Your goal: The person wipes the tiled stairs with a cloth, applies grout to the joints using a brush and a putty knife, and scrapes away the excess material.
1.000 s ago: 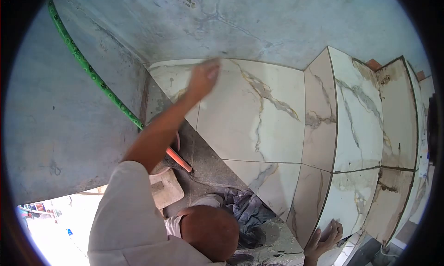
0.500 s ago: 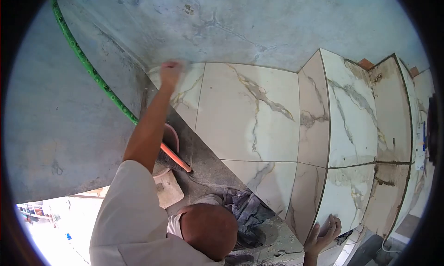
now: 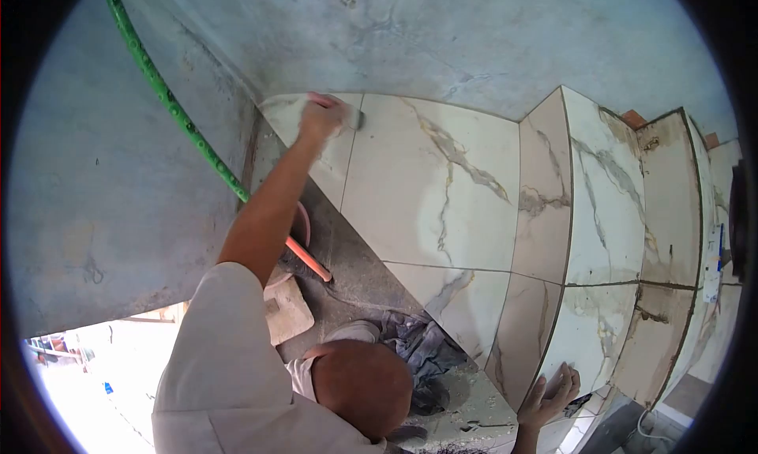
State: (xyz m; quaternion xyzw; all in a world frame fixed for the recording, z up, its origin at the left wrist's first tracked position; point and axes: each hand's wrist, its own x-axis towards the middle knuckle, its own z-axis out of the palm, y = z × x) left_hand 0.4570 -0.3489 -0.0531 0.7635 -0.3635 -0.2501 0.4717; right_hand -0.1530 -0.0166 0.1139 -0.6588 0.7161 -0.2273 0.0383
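The large marbled tile (image 3: 395,178) lies at the centre of the frame, pale with grey and yellowish veins, its top edge along the blue-grey wall (image 3: 489,35). A narrower corner tile (image 3: 335,158) adjoins it at upper left. Over this corner tile is the left hand (image 3: 322,118), partly closed and blurred; it seems to have something small and dark at its fingers, though I cannot tell what. At lower right, the right hand (image 3: 550,397) is open, fingers slightly spread, against the stepped tile (image 3: 580,328), holding nothing.

More veined tiling fills the right side in stepped faces with dark joints. A green patterned hose (image 3: 170,99) runs down from the upper left toward the left forearm, and an orange tube (image 3: 309,260) shows on the forearm's other side. Below it are an off-white slab (image 3: 289,312) and, at lower centre, a crumpled dark cloth (image 3: 426,347).
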